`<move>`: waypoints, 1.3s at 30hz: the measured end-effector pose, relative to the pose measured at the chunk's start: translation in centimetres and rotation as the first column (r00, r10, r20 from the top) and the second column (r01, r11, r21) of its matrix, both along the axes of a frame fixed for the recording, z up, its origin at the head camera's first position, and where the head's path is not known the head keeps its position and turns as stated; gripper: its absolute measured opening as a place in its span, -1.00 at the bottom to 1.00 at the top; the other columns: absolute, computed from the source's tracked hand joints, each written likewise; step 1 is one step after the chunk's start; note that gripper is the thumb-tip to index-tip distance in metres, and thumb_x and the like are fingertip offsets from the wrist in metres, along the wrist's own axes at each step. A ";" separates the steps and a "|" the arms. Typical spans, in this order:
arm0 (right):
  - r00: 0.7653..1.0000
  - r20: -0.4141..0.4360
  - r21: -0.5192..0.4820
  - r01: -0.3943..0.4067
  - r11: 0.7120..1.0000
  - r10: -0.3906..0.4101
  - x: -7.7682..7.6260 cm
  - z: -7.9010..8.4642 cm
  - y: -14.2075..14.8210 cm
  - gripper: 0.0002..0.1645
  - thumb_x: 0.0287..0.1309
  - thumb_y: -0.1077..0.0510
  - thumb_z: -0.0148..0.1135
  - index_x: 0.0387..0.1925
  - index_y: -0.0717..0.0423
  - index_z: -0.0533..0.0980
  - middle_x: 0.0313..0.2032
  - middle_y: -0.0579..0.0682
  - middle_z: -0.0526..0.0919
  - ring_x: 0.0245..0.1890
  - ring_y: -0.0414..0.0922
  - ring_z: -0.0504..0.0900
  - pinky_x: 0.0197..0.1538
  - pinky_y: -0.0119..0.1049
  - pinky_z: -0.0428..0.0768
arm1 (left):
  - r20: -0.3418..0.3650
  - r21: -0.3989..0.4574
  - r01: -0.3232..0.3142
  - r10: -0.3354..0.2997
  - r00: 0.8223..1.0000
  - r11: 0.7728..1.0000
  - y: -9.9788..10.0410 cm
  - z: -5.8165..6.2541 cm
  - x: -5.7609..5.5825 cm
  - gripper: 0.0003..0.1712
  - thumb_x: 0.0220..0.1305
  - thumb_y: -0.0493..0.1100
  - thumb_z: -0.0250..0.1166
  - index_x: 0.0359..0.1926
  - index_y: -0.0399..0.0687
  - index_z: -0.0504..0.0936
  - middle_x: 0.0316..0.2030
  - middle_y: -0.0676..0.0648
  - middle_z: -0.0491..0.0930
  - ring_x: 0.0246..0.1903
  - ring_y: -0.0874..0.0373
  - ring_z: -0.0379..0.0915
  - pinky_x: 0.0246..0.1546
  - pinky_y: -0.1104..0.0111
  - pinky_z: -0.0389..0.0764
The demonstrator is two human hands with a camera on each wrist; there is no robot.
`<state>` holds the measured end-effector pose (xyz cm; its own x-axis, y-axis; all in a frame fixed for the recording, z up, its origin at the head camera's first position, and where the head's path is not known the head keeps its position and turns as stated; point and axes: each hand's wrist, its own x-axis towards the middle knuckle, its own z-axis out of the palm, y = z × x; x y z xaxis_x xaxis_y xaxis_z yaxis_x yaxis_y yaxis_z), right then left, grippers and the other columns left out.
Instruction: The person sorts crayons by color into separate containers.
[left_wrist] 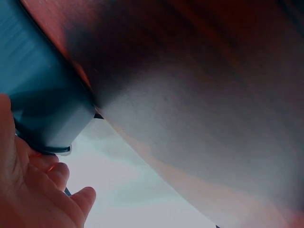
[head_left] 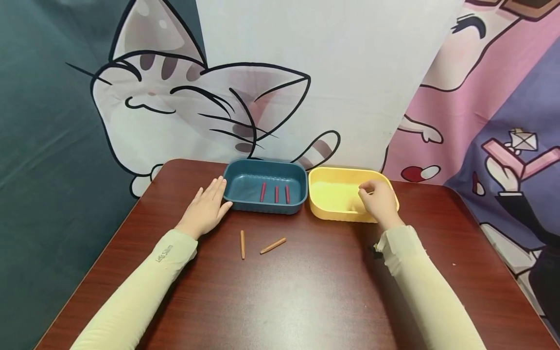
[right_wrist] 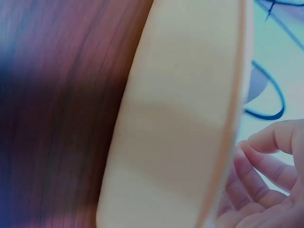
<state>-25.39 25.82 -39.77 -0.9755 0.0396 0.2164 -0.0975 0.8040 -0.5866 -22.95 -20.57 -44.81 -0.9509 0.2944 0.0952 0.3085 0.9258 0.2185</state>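
My left hand lies flat, fingers straight, its fingertips and thumb right at the left edge of the blue basket. In the left wrist view the fingers overlap the basket's rim. Three crayon-like red sticks lie inside. My right hand hangs over the right side of the yellow basket, fingers curled and thumb meeting the index fingertip. No object shows between those fingers, and the basket wall hides part of the hand in the right wrist view. Two orange-brown sticks lie on the table before the blue basket.
Both baskets stand side by side at the back of the dark red-brown wooden table. A cloth backdrop with cartoon figures hangs right behind the table. Cream sleeves cover both forearms.
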 end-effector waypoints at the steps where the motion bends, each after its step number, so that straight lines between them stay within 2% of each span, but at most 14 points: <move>1: 1.000 -0.026 -0.009 -0.009 1.000 0.009 0.3 0.0 -0.3 -0.70 0.30 0.21 0.09 -0.12 0.33 0.64 -0.18 0.28 0.72 -0.23 0.15 0.67 -0.19 -0.14 0.54 | -0.002 0.000 0.000 0.000 1.000 1.000 0.0 0.0 0.0 -0.14 0.59 0.14 -0.03 0.60 -0.29 -0.09 0.60 -0.23 -0.13 0.58 -0.11 -0.26 0.49 -0.15 -0.08; 7: 0.982 -0.182 -0.049 -0.053 0.997 0.043 2.4 -0.1 -2.5 -0.78 0.25 0.27 0.16 -0.19 0.31 0.67 -0.27 0.24 0.74 -0.31 0.11 0.71 -0.22 -0.11 0.58 | -0.005 0.001 0.000 0.000 1.000 1.000 0.1 0.0 0.1 -0.15 0.59 0.14 -0.03 0.59 -0.30 -0.08 0.60 -0.24 -0.12 0.58 -0.11 -0.26 0.49 -0.15 -0.08; 11: 0.978 -0.192 -0.105 -0.097 0.990 0.076 3.9 0.0 -4.2 -0.82 0.25 0.28 0.21 -0.20 0.29 0.67 -0.26 0.20 0.74 -0.28 0.09 0.72 -0.16 -0.05 0.64 | 0.002 0.003 -0.002 0.002 1.000 1.000 0.1 0.1 0.1 -0.15 0.60 0.14 -0.04 0.59 -0.30 -0.09 0.60 -0.24 -0.14 0.58 -0.11 -0.27 0.50 -0.15 -0.10; 12: 0.979 -0.185 -0.120 -0.109 0.987 0.086 4.2 0.0 -4.6 -0.82 0.25 0.28 0.22 -0.19 0.29 0.67 -0.26 0.19 0.74 -0.27 0.08 0.72 -0.14 -0.03 0.65 | 0.003 0.002 -0.002 0.002 1.000 1.000 0.1 0.1 0.1 -0.15 0.60 0.13 -0.04 0.59 -0.30 -0.09 0.60 -0.24 -0.14 0.58 -0.11 -0.28 0.50 -0.15 -0.10; 15: 0.978 -0.170 -0.155 -0.151 0.976 0.124 5.1 -0.1 -5.7 -0.85 0.25 0.31 0.24 -0.19 0.28 0.66 -0.24 0.17 0.74 -0.27 0.08 0.71 0.09 0.00 0.56 | 0.002 0.001 -0.003 0.003 1.000 1.000 0.1 0.0 0.1 -0.15 0.60 0.13 -0.04 0.59 -0.30 -0.10 0.60 -0.24 -0.15 0.58 -0.11 -0.28 0.50 -0.15 -0.10; 16: 0.977 -0.164 -0.161 -0.164 0.973 0.138 5.3 -0.2 -6.1 -0.85 0.24 0.31 0.26 -0.19 0.28 0.66 -0.24 0.17 0.74 -0.28 0.07 0.71 0.11 0.01 0.56 | 0.002 0.002 -0.003 0.003 1.000 1.000 0.1 0.0 0.1 -0.15 0.60 0.13 -0.04 0.59 -0.30 -0.10 0.60 -0.24 -0.15 0.58 -0.11 -0.28 0.50 -0.15 -0.10; 19: 0.975 -0.138 -0.177 -0.198 0.964 0.175 6.0 -0.6 -7.1 -0.86 0.23 0.31 0.29 -0.19 0.26 0.67 -0.25 0.13 0.74 -0.28 0.04 0.70 0.11 0.00 0.56 | 0.004 0.005 -0.002 0.002 1.000 1.000 0.1 0.0 0.1 -0.15 0.60 0.12 -0.04 0.60 -0.30 -0.11 0.60 -0.24 -0.15 0.58 -0.11 -0.28 0.50 -0.15 -0.10; 22: 0.973 -0.094 -0.194 -0.227 0.954 0.213 6.5 -1.1 -8.0 -0.85 0.22 0.30 0.30 -0.18 0.24 0.67 -0.25 0.08 0.73 -0.24 0.00 0.68 -0.06 -0.02 0.66 | 0.005 0.005 -0.004 0.003 1.000 1.000 0.0 -0.1 0.1 -0.15 0.60 0.13 -0.04 0.60 -0.29 -0.11 0.60 -0.23 -0.15 0.59 -0.10 -0.29 0.50 -0.15 -0.11; 28: 0.960 -0.001 -0.215 -0.272 0.938 0.279 6.9 -2.1 -9.6 -0.86 0.19 0.30 0.35 -0.19 0.19 0.68 -0.27 0.00 0.73 -0.19 -0.02 0.64 -0.02 -0.03 0.59 | -0.002 0.004 -0.003 0.003 1.000 1.000 0.1 -0.2 0.1 -0.15 0.60 0.13 -0.04 0.59 -0.30 -0.09 0.60 -0.24 -0.14 0.58 -0.12 -0.27 0.49 -0.16 -0.09; 32: 0.936 0.057 -0.213 -0.328 0.920 0.347 6.9 -2.8 -10.4 -0.85 0.19 0.29 0.36 -0.18 0.19 0.67 -0.31 -0.05 0.72 -0.23 -0.06 0.63 -0.07 -0.12 0.58 | -0.003 0.005 -0.001 0.001 1.000 1.000 0.1 -0.2 0.1 -0.15 0.59 0.13 -0.03 0.59 -0.31 -0.09 0.60 -0.24 -0.13 0.58 -0.13 -0.25 0.49 -0.16 -0.08; 39: 0.867 0.137 -0.208 -0.447 0.870 0.478 6.8 -3.4 -11.8 -0.82 0.18 0.30 0.37 -0.15 0.21 0.66 -0.28 -0.05 0.71 -0.23 -0.12 0.66 -0.06 -0.12 0.64 | -0.006 0.008 0.001 -0.001 1.000 1.000 0.1 -0.1 0.1 -0.15 0.59 0.13 -0.04 0.59 -0.31 -0.08 0.60 -0.25 -0.13 0.58 -0.13 -0.24 0.49 -0.16 -0.06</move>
<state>-18.61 14.00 -43.19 -0.9112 -0.4063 0.0675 -0.3155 0.5833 -0.7485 -22.84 -20.49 -44.93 -0.9499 0.2948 0.1036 0.3110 0.9237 0.2236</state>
